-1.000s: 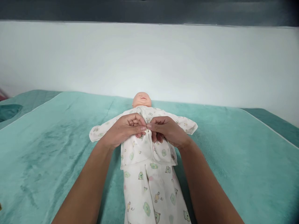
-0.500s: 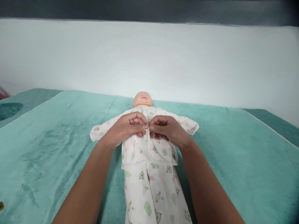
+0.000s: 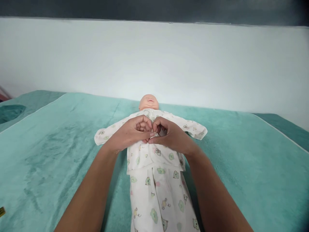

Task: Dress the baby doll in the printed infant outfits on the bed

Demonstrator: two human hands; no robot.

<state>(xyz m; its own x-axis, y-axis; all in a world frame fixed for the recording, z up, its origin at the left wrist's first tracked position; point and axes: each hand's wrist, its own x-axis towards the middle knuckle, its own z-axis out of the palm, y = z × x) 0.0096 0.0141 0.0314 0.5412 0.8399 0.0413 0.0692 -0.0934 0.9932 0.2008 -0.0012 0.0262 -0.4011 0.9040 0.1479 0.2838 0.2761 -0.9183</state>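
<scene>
We are leaning over a table (image 3: pixel 292 130) that is lying under a teal towel (image 3: pixel 48 154). Its pile is looking plush and brushed in streaks, and a pale piped edge is running along both sides. A small yellow scrap (image 3: pixel 2 211) is showing at the near left edge.

Nearest us, the doll's printed trousers (image 3: pixel 159 199) are stretching our way, soft white cloth dotted with little green animals. Above them the matching top (image 3: pixel 156 156) is wrinkling across the chest, with its sleeves spreading flat to either side.

Our left hand (image 3: pixel 129 135) and our right hand (image 3: pixel 172 137) are meeting at the middle of the chest, fingertips touching. Each grip is closing to a tight pinch, thumb against forefinger, and both are holding the front of the top. A small white bit (image 3: pixel 152 135), too small to make out, is peeking between the fingertips.

Beyond the hands, the doll (image 3: pixel 149 102) is lying on its back, its smooth head pointing away from us. Behind it a plain white wall (image 3: pixel 154 64) is rising to a dark band (image 3: pixel 154 9).
</scene>
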